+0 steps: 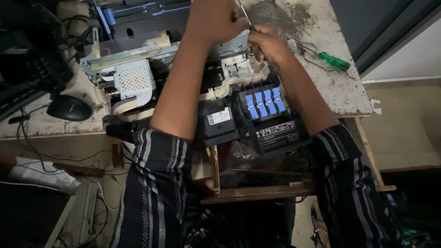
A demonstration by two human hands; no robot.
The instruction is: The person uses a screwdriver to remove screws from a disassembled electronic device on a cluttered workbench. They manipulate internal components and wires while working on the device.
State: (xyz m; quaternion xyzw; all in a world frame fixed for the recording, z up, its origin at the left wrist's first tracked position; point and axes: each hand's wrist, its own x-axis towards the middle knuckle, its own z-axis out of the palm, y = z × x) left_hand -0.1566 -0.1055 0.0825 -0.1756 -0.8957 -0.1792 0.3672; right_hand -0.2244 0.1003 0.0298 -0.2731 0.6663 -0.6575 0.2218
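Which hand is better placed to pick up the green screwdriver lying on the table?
Probably the right hand. It is at the opened printer, nearer the green screwdriver, which lies farther right. The left hand would have to cross over it.

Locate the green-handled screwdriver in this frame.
In the head view, the green-handled screwdriver lies on the stained worktable at upper right, just beyond the right hand and right of the opened printer.
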